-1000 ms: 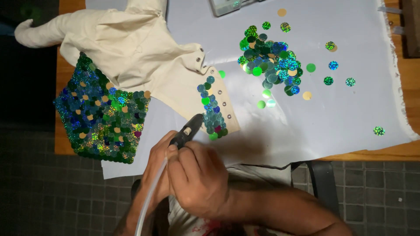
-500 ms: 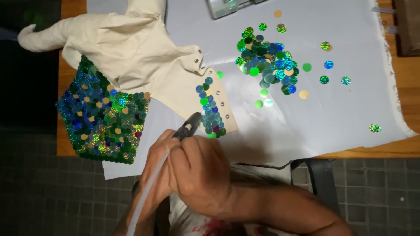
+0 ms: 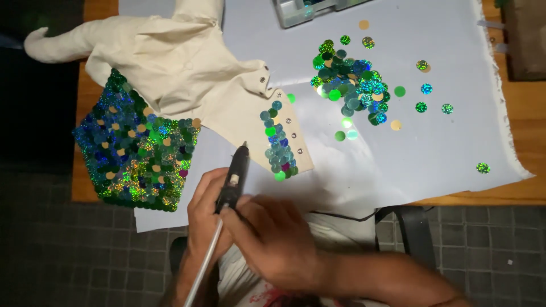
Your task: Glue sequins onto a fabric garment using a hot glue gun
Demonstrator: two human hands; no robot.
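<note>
My left hand (image 3: 203, 219) and my right hand (image 3: 276, 241) are both closed around a black glue gun (image 3: 234, 176). A clear glue stick (image 3: 200, 270) sticks out of its back. The gun's tip points up at the grey sheet (image 3: 432, 153), just left of a cream fabric flap (image 3: 296, 148). A column of green and blue sequins (image 3: 278, 145) covers that flap, which belongs to a cream cloth piece (image 3: 170, 62). A panel fully covered in shiny sequins (image 3: 136, 153) lies to the left.
A heap of loose green, blue and gold sequins (image 3: 352, 85) lies on the sheet at upper right, with a few scattered further right. A clear plastic box (image 3: 301, 8) sits at the top edge. The wooden table (image 3: 529, 119) shows at right, with tiled floor below.
The glue gun's tip has drawn a little left, away from the sequin column on the flap, and the gun stands steeper. My right hand has slid lower on it.
</note>
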